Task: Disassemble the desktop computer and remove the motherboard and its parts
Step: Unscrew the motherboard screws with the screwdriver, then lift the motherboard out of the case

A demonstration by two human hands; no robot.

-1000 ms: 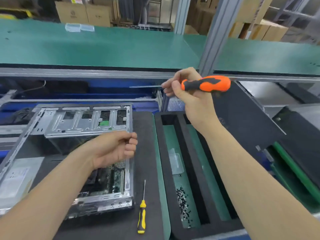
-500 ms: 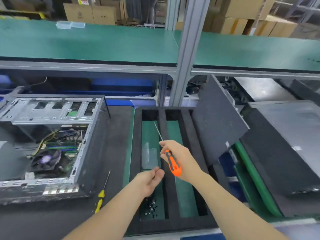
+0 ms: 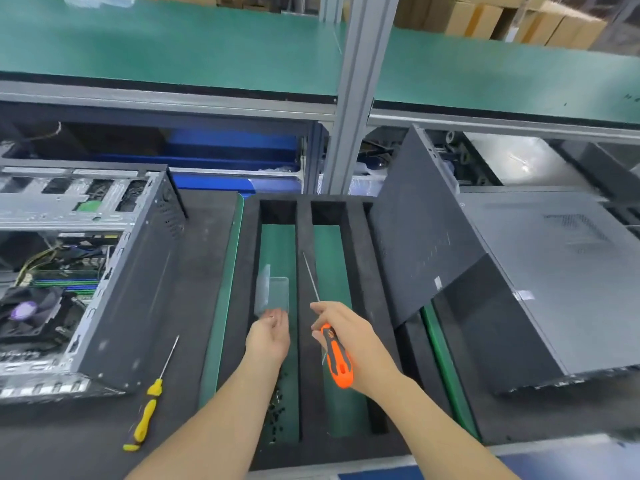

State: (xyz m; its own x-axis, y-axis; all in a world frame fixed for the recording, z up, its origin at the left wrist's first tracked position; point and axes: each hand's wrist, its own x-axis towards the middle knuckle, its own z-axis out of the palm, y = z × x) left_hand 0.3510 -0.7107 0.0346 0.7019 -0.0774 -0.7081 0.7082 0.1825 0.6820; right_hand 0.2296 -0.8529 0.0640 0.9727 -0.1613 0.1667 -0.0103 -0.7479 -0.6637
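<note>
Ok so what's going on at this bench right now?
A person is taking a desktop computer apart. The right hand grips an orange screwdriver, while the left hand hovers open over a tray slot holding loose screws. The opened case sits to the left, motherboard not yet removed.

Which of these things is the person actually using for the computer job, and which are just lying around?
In the job: open computer case, orange screwdriver in the right hand, left hand over the foam tray, loose screws.
Lying about: yellow screwdriver, closed case, cardboard boxes.
</note>
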